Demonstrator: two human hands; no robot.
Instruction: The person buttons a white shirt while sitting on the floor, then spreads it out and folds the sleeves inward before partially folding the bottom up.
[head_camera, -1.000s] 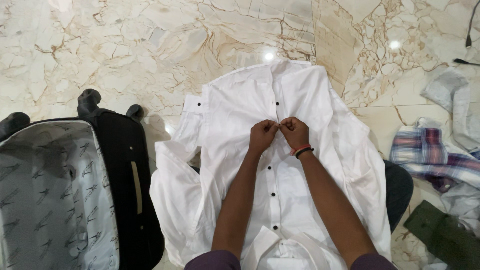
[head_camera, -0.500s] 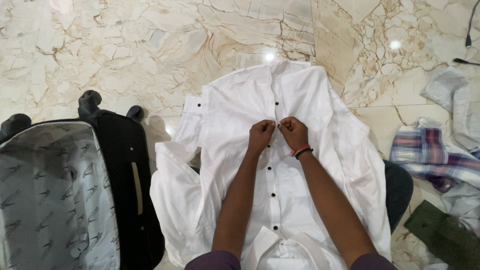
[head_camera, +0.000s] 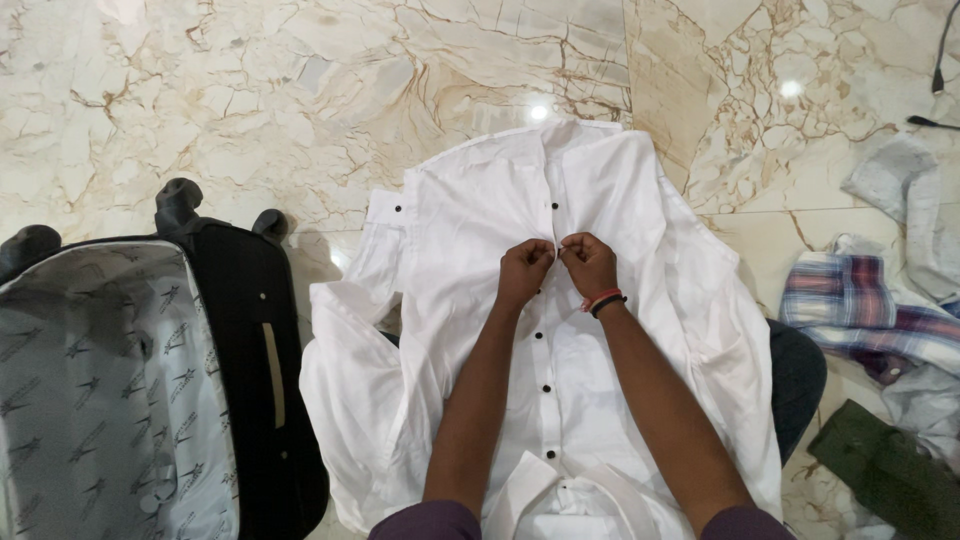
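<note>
A white shirt with small black buttons lies spread front-up on the marble floor, collar nearest me. My left hand and my right hand meet at the button strip in the middle of the chest. Both pinch the shirt's front edges together with closed fingers. A red and black band sits on my right wrist. One black button shows just beyond my fingers, and others run down the strip toward me. Whatever sits between my fingertips is hidden.
An open black suitcase with grey patterned lining lies at the left. At the right lie a plaid cloth, a grey garment and a dark green folded piece. A dark cable lies in the top right corner.
My hands stay at the same spot on the button strip, with only slight finger movement. The shirt has not shifted.
</note>
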